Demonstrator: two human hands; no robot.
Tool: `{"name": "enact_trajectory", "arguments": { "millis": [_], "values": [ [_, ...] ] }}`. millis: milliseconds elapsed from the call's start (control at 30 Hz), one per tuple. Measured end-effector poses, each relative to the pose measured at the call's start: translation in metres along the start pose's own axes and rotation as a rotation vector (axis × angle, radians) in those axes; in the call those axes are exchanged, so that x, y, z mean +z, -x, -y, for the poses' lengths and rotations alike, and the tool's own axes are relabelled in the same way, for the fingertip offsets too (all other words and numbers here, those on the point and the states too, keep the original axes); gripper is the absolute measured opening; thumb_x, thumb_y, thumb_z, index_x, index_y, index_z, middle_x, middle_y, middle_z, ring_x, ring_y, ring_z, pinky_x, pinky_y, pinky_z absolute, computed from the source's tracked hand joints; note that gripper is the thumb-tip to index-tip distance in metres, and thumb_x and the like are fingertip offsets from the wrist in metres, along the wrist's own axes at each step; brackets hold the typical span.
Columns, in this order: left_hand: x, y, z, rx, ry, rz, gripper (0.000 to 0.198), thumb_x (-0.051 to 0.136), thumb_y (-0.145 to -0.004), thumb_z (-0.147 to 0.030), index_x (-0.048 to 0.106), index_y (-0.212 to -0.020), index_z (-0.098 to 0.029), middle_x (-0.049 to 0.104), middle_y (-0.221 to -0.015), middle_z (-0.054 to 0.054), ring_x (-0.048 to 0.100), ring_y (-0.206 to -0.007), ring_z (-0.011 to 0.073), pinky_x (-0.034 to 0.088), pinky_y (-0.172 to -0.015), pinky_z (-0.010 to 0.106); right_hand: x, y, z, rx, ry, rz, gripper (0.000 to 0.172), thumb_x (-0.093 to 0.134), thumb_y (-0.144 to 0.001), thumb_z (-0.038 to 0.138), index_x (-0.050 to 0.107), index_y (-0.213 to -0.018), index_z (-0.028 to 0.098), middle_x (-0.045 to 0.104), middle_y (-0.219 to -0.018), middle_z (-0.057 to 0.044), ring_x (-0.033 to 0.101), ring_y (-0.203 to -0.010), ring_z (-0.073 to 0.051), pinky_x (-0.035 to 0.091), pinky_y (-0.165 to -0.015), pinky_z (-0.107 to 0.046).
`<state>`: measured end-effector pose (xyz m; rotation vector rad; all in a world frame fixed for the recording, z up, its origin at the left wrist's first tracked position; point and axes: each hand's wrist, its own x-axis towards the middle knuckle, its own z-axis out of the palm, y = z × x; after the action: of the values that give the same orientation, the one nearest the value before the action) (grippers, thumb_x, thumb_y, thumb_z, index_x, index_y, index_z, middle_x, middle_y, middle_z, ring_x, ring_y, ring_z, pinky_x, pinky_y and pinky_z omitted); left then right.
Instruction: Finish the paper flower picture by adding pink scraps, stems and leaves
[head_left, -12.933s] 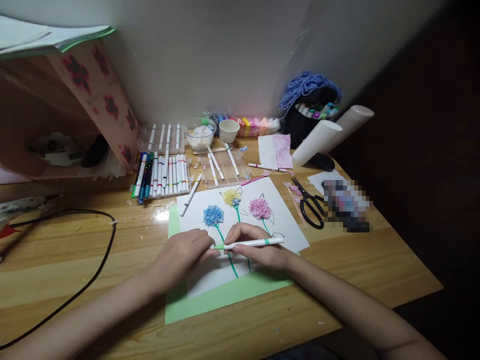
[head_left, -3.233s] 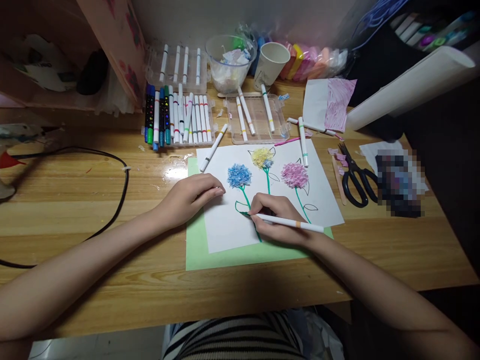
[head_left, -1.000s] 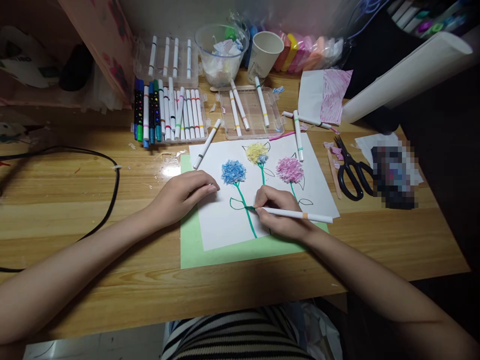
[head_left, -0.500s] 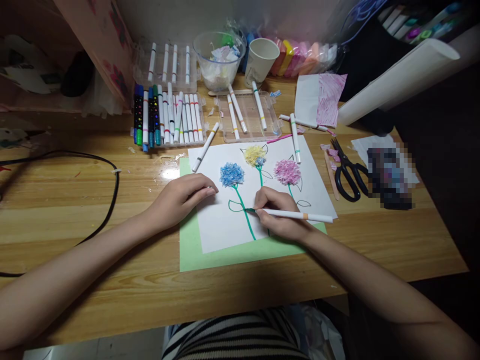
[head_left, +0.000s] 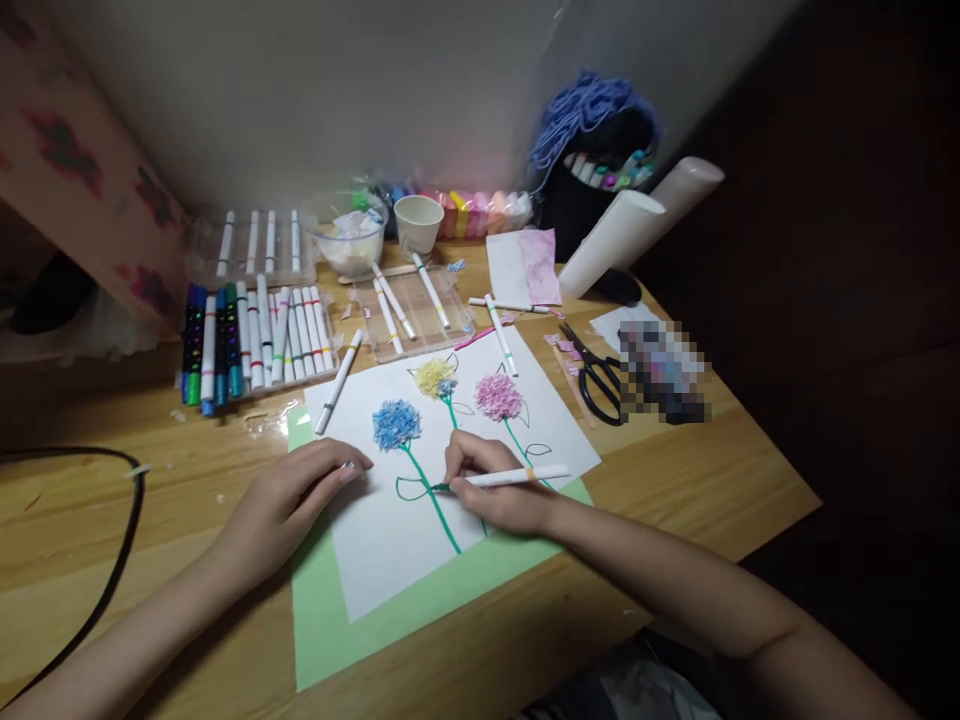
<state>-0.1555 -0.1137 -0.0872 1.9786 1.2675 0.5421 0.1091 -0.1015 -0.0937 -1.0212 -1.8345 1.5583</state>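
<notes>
My right hand is closed around a white marker with an orange band. Its dark green tip touches the white paper by the stem of the blue flower, beside an outlined leaf. Yellow and pink flowers of textured bits stand on green stems to the right; my right hand hides part of the stems. My left hand rests at the paper's left edge, fingers loosely extended and holding nothing. Underneath lies a light green sheet.
Left of the paper's top lies a loose marker. Behind are a case of markers, an open plastic case, a plastic bowl and a paper cup. Black scissors lie right; a black cable curves left.
My view has tilted up and swung right, so the table things appear lower and farther left. The marker tip stays by the blue flower's stem; both hands keep their poses.
</notes>
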Motion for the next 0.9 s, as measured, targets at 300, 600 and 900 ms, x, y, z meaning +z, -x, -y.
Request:
{"name": "enact_trajectory", "arguments": {
  "millis": [300,600,900],
  "values": [
    [0.0,0.0,-0.001,-0.011,-0.028,-0.029,0.029,0.04,-0.092,-0.039,0.064,-0.088,-0.022,0.068,-0.094,0.003,0.063,-0.088,0.0173,0.048,-0.08,0.026,-0.002,-0.002,0.007,0.021,-0.044,0.02,0.008,0.051,-0.075,0.012,0.048,-0.077,0.019,0.049,-0.065,0.004,0.044,-0.058,-0.009,0.033,-0.052,-0.02],
    [-0.001,-0.001,-0.003,-0.009,-0.039,-0.033,0.026,0.042,-0.092,-0.038,0.063,-0.089,-0.023,0.068,-0.093,0.002,0.063,-0.087,0.0166,0.05,-0.077,0.024,-0.001,-0.006,0.009,0.008,-0.043,0.016,0.003,0.053,-0.08,0.015,0.052,-0.078,0.018,0.055,-0.073,0.002,0.05,-0.066,-0.011,0.037,-0.058,-0.021],
    [-0.001,-0.001,-0.002,-0.029,-0.03,-0.01,0.026,0.041,-0.092,-0.038,0.062,-0.091,-0.023,0.067,-0.095,0.002,0.062,-0.09,0.0163,0.048,-0.08,0.024,0.002,-0.004,0.012,-0.057,-0.015,0.049,0.015,0.054,-0.08,0.016,0.06,-0.094,0.017,0.059,-0.08,0.0,0.054,-0.073,-0.012,0.042,-0.068,-0.024]
  ]
}}
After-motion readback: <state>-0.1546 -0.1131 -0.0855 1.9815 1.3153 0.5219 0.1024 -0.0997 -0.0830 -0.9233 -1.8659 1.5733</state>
